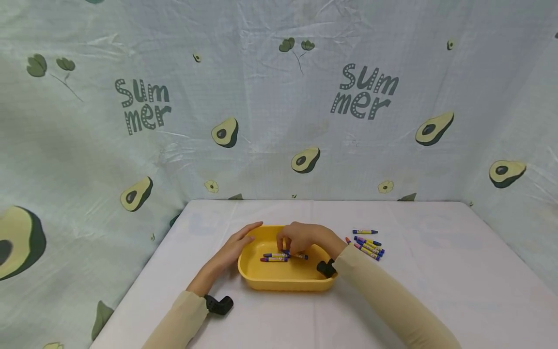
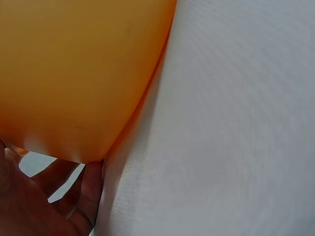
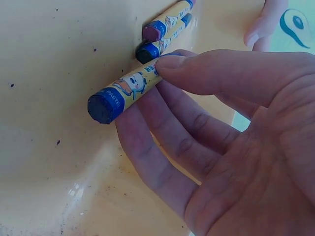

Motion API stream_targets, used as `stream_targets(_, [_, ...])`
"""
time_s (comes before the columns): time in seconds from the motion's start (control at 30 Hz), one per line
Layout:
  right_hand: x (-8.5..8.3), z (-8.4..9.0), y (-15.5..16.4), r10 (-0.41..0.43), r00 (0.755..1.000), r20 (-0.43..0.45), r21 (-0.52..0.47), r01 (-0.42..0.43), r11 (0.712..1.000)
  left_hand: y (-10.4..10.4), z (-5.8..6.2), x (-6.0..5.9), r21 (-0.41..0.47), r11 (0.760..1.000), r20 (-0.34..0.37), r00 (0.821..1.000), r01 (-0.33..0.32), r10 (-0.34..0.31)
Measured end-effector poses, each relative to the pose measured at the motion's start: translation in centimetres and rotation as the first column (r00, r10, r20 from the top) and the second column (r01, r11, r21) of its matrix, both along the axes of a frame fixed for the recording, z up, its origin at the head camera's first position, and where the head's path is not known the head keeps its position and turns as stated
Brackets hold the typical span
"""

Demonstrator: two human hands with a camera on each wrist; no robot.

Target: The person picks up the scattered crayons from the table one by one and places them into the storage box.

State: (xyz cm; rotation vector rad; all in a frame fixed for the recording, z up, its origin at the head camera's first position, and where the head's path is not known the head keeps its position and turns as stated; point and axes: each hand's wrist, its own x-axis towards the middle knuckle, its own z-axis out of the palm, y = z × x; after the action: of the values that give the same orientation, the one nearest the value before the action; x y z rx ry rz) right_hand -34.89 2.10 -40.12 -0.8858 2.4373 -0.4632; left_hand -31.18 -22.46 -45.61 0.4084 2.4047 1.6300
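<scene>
Inside yellow tray (image 1: 257, 278), right hand (image 1: 301, 238) pinching crayon (image 3: 125, 88), tip hidden

Long beige sleeves (image 1: 383, 295), a small black camera (image 1: 219, 304) at each wrist.

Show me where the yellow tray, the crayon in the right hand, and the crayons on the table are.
Tray (image 1: 283, 283): head view, front wall.
Crayon (image 3: 123, 91): right wrist view, paper label.
Loose crayons (image 1: 369, 247): head view, middle of the pile.
</scene>
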Motion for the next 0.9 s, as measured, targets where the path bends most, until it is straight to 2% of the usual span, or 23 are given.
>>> stream_targets(0.63, [0.9,1.1,0.5,-0.094,0.995,0.009,0.096,0.093,0.991,-0.1,-0.2,0.0,0.014,1.000,0.008,1.000,0.006,-0.006])
stream_targets(0.8, [1.3,2.9,1.6,-0.097,0.995,0.021,0.034,0.096,0.995,0.0,0.0,0.1,0.015,1.000,0.011,1.000,0.007,-0.007])
stream_targets(0.9, [1.6,4.0,3.1,-0.078,0.997,-0.006,-0.019,0.077,0.997,0.0,0.0,0.1,0.018,1.000,0.010,1.000,0.011,-0.012])
